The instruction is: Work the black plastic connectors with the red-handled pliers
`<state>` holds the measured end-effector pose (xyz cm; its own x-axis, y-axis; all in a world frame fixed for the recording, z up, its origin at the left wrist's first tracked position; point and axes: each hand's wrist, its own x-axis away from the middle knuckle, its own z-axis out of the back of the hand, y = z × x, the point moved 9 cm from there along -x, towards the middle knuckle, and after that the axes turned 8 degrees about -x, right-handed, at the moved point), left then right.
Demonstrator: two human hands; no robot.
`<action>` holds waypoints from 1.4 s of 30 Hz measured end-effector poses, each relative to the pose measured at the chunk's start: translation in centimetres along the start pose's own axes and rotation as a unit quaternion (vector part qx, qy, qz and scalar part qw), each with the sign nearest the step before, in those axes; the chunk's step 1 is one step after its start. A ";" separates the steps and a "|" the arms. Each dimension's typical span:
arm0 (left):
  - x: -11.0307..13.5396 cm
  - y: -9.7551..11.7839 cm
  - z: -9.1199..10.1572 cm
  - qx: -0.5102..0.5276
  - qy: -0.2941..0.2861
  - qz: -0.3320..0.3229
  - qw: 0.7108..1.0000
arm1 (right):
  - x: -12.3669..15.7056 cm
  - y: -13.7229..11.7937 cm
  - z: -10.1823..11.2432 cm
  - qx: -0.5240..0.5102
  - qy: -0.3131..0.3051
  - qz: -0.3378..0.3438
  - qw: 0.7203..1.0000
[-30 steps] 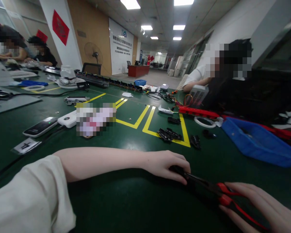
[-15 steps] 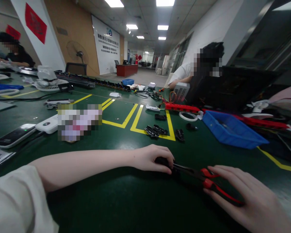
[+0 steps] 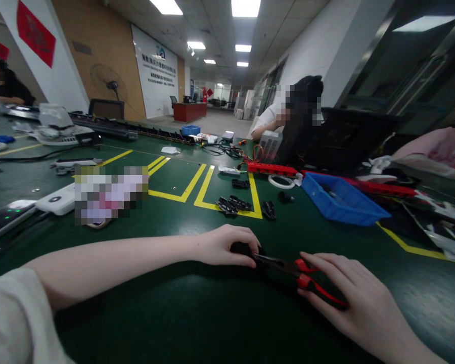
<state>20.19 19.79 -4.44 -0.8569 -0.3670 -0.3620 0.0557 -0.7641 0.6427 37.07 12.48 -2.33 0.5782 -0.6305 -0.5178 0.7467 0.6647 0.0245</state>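
Observation:
My left hand (image 3: 227, 245) lies on the green table (image 3: 197, 313), fingers curled over a small black part (image 3: 241, 248) that it presses down. My right hand (image 3: 349, 298) rests over the red and black handles of a pair of pliers (image 3: 303, 278), its fingers wrapped loosely round them. The pliers' dark jaws (image 3: 267, 260) reach to the black part under my left fingers. Several more black parts (image 3: 235, 205) lie farther off beside yellow floor-tape lines.
A blue tray (image 3: 337, 202) stands to the right, with a red strip (image 3: 273, 168) and a white tape ring (image 3: 281, 181) behind it. Phones (image 3: 3, 217) and a white power bank (image 3: 56, 198) lie at left. Other people sit at the far right and far left.
The view has swung right and my right hand shows more fully on the pliers. Both hands stay on the part and pliers, now nearer the picture's centre.

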 end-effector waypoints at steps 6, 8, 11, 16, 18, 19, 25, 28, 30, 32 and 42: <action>0.0 0.1 -0.2 0.012 -0.014 0.013 1.000 | -0.1 -0.5 -0.1 -0.003 -0.013 0.004 1.000; 0.2 0.1 -0.2 0.015 -0.016 0.028 0.999 | -0.1 -0.7 0.1 -0.015 -0.018 -0.001 1.000; 0.3 0.1 -0.4 -0.002 -0.023 0.058 0.998 | -0.2 -0.8 0.4 -0.026 -0.017 -0.010 0.999; 0.3 -0.2 -1.0 -0.066 -0.050 0.080 0.993 | -0.2 -1.2 0.5 -0.006 -0.012 0.005 1.000; 0.2 -0.7 -1.2 -0.103 -0.058 0.088 0.989 | -0.2 -1.6 0.3 0.006 -0.011 0.017 1.000; 0.2 -0.8 -1.3 -0.122 -0.060 0.091 0.987 | -0.2 -1.7 0.3 0.010 -0.010 0.023 1.000; 0.2 -1.0 -1.7 -0.204 -0.066 0.108 0.971 | -0.2 -2.1 0.2 0.009 -0.008 0.031 0.999; 0.2 -0.6 -1.6 -0.247 -0.064 0.103 0.961 | -0.1 -1.9 0.3 -0.001 -0.009 0.028 1.000; 0.2 -0.3 -1.6 -0.269 -0.069 0.090 0.956 | -0.1 -1.8 0.2 -0.008 -0.013 0.030 0.999; 0.2 -0.1 -1.8 -0.280 -0.075 0.076 0.954 | -0.1 -1.7 0.2 -0.009 -0.017 0.038 0.999; 0.2 0.0 -2.1 -0.280 -0.090 0.041 0.955 | -0.4 -1.2 0.1 -0.029 -0.036 0.036 0.998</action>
<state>21.11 18.67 -5.92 -0.9091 -0.3797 -0.1711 0.3489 -0.9187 0.1850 35.94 11.88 -2.02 0.6528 -0.6064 -0.4539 0.6839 0.7295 0.0090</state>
